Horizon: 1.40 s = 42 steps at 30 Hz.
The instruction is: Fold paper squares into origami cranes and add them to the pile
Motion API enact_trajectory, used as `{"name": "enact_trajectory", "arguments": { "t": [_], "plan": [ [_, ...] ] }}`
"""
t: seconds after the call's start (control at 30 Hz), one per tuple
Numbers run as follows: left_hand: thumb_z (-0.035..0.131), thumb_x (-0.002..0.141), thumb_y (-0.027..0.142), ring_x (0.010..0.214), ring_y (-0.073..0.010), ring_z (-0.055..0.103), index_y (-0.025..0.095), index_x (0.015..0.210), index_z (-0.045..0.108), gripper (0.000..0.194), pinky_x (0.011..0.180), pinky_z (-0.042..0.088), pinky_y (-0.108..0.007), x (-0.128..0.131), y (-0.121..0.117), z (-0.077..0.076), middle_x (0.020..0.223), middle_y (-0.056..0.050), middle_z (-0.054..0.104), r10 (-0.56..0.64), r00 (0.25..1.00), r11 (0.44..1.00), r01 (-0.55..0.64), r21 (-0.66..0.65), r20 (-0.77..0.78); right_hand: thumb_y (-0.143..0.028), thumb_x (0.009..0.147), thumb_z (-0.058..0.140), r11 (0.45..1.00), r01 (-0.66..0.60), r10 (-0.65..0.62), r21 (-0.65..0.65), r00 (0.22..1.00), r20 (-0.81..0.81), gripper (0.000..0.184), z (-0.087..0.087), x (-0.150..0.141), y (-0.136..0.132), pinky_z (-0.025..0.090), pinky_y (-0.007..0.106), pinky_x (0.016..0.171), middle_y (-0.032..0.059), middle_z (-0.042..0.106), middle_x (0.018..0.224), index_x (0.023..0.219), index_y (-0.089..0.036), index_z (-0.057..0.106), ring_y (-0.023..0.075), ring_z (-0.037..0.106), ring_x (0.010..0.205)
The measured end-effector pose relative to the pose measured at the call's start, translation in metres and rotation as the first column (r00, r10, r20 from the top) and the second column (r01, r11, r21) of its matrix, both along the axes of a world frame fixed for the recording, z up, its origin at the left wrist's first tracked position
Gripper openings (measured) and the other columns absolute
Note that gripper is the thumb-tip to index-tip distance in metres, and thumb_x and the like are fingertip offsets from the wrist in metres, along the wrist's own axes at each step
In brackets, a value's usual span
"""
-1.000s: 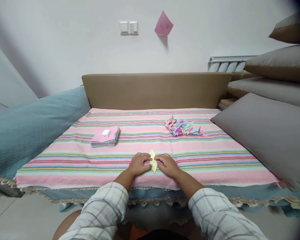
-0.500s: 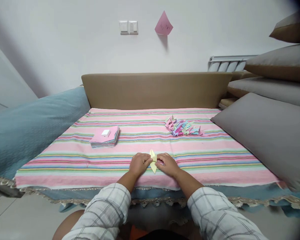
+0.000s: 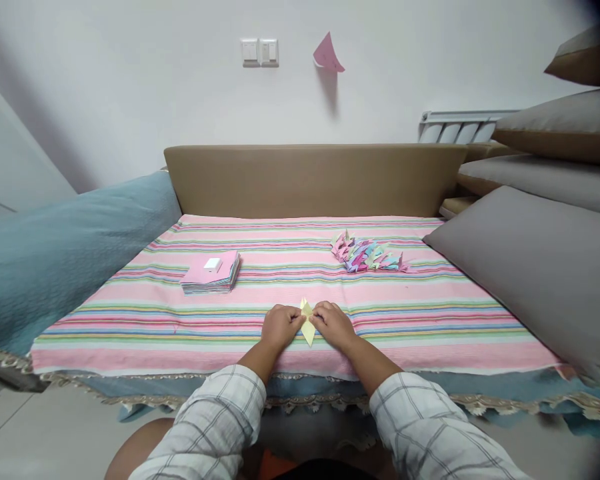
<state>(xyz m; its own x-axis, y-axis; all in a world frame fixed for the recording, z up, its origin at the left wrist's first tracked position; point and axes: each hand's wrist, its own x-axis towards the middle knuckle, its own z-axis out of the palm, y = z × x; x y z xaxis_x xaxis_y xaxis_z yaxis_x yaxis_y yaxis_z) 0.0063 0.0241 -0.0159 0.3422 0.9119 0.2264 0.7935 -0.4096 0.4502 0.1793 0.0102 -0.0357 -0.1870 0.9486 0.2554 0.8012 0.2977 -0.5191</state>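
A pale yellow folded origami paper [image 3: 308, 331], shaped like a narrow diamond, lies near the front of the striped cloth [image 3: 180, 333]. My left hand [image 3: 281, 325] is closed on its left side, thumb on the paper's middle. From the other side my right hand [image 3: 334, 325] pinches the right edge, its thumb close to the left one. Both hands rest on the cloth. Parts of the paper's middle are hidden under the fingers, and its two points show above and below them.
Left of the hands stands a stack of coloured paper squares [image 3: 207, 283] with a small white block [image 3: 213, 265] on top. Behind on the right lies a heap of folded coloured paper pieces [image 3: 367, 257]. Grey cushions [image 3: 540, 267] line the right side; a brown backrest [image 3: 310, 180] rises behind.
My right thumb and fingers have shifted left and inward over the yellow paper, which now looks narrower at its middle. The pink note on the wall has curled.
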Motion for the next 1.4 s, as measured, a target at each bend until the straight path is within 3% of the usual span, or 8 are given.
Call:
{"name": "enact_trajectory", "arguments": {
  "t": [0.3,0.43,0.63,0.8,1.4],
  "plan": [
    [0.051,0.081,0.037,0.076,-0.0175,0.053,0.022,0.062,0.062,0.027,0.064,0.031,-0.026,0.004,0.0,-0.002,0.062,-0.001,0.061,0.08,0.996,0.997,-0.079,0.014,-0.041,-0.031,0.086,0.05,0.991,0.129,-0.13,-0.029,0.991,-0.029,0.021,0.003,-0.009,0.002,0.034,0.023,0.074,0.0008,0.062,0.09,0.074,-0.021,0.063,0.0138,0.052,0.086],
    [0.058,0.077,0.037,0.08,-0.018,0.056,0.024,0.08,0.065,0.016,0.069,0.036,-0.027,0.004,-0.001,-0.004,0.075,-0.001,0.066,0.14,0.99,0.99,-0.14,0.007,0.018,-0.03,0.083,0.053,0.977,0.215,-0.214,0.005,0.976,-0.024,0.019,0.0,-0.016,0.003,0.033,0.024,0.073,0.0006,0.062,0.085,0.069,-0.021,0.062,0.0142,0.052,0.082],
    [0.058,0.079,0.034,0.089,-0.0182,0.058,0.028,0.113,0.059,0.034,0.079,0.04,-0.029,0.003,-0.003,-0.003,0.092,0.001,0.069,0.101,0.994,0.995,-0.101,0.0,0.047,-0.036,0.083,0.052,0.959,0.283,-0.284,-0.026,0.958,-0.029,0.025,0.002,-0.022,0.004,0.034,0.024,0.074,0.0014,0.063,0.082,0.067,-0.021,0.063,0.0146,0.053,0.081],
    [0.052,0.084,0.035,0.092,-0.0197,0.056,0.03,0.104,0.067,0.026,0.084,0.04,-0.032,0.003,-0.002,-0.004,0.098,0.0,0.07,0.021,1.0,1.0,-0.021,0.019,-0.003,-0.034,0.08,0.055,0.938,0.346,-0.346,-0.029,0.938,0.014,0.022,0.005,-0.027,0.004,0.034,0.026,0.07,0.0029,0.063,0.083,0.063,-0.021,0.061,0.0169,0.054,0.081],
    [0.047,0.087,0.037,0.091,-0.02,0.052,0.03,0.103,0.067,0.026,0.082,0.037,-0.034,0.003,-0.006,-0.008,0.098,-0.002,0.065,0.003,0.997,0.992,0.006,0.123,-0.074,-0.034,0.079,0.056,0.93,0.367,-0.367,-0.027,0.93,0.029,0.021,0.004,-0.029,0.006,0.032,0.027,0.065,0.0039,0.061,0.078,0.063,-0.02,0.057,0.0173,0.053,0.077]
  ]
}}
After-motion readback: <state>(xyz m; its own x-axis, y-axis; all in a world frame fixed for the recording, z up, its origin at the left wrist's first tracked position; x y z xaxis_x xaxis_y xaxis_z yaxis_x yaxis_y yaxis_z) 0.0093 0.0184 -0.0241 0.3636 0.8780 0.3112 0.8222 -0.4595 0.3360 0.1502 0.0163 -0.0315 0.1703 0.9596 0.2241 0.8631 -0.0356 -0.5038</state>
